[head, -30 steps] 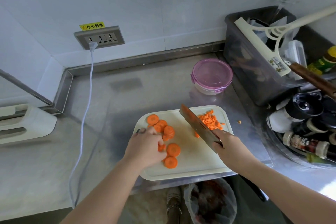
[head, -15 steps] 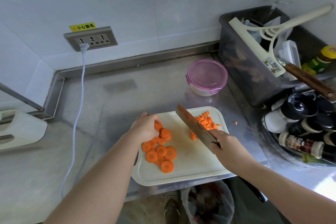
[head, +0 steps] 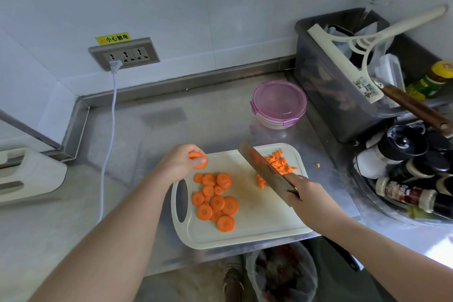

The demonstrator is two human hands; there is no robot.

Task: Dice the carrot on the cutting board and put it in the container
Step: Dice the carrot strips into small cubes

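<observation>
The job stood roughly midway. At the far right corner of the cutting board (head: 257,225) lay a heap of diced carrot (head: 278,165), partly behind the blade of the cleaver (head: 264,171), which the right hand (head: 310,195) held in a closed grip at the handle, blade tilted with its edge on or just above the board, beside a few cubes. On the left half of the board a cluster of carrot rounds (head: 217,202), some overlapping, waited uncut. The left hand (head: 179,163) hovered above the board's far left corner, its grip pinched round a small stack of rounds (head: 199,161) lifted clear of the cluster. One stray bit (head: 317,165) sat on the worktop (head: 147,135) just off the board's right edge. The container (head: 279,103), beyond the board, had its pink lid on, so by my reckoning nothing had gone in; the rounds needed dicing, the lid removing, and everything transferring.
</observation>
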